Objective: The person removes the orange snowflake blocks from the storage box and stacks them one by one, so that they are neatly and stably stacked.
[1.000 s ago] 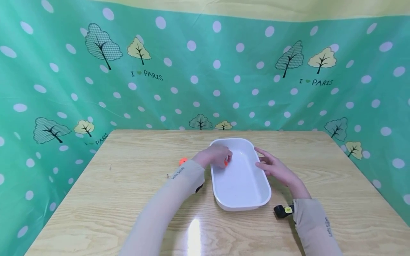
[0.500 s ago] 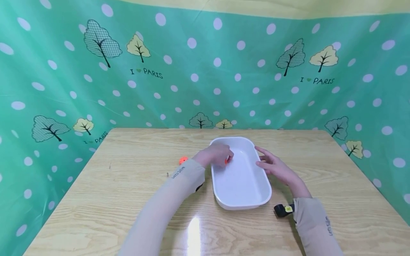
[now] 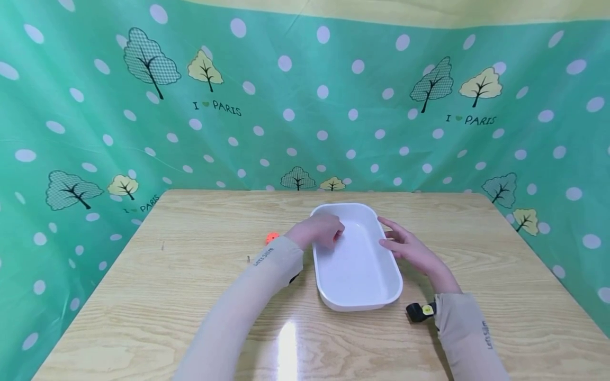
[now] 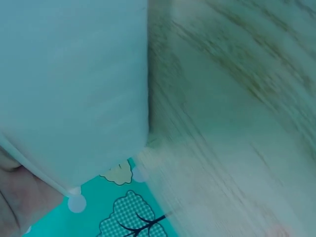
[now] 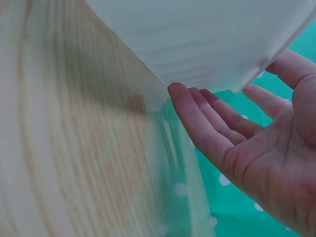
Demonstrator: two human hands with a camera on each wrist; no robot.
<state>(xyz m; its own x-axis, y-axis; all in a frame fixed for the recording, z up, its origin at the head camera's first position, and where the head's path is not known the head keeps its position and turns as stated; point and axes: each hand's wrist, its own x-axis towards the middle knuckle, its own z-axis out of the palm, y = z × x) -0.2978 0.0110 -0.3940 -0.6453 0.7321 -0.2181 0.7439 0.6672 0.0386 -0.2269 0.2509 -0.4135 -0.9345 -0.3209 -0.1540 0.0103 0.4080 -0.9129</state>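
Observation:
A white rectangular basin (image 3: 358, 272) with rounded corners rests on the table. Over its left rim reaches my left hand (image 3: 320, 230), fingers curled inside around a small orange object (image 3: 336, 236); only a sliver of that object shows, so its shape is hidden. My right hand (image 3: 413, 252) is at the basin's right side, thumb and forefinger at the rim. In the right wrist view, the other fingers (image 5: 217, 111) lie fairly straight against the outer wall. Just left of the basin, partly behind the left forearm, sits a round orange thing (image 3: 272, 237) with dark dots.
The wooden table (image 3: 200, 227) has a small dark mark (image 3: 248, 259) left of the basin. A green dotted curtain (image 3: 352, 106) hangs behind and at both sides. A black wrist camera (image 3: 415, 313) sits by the right sleeve.
The left hand has turned slightly inside the basin, and less of the orange object shows than before. Basin and right hand stay in place; the whole view has shifted a little.

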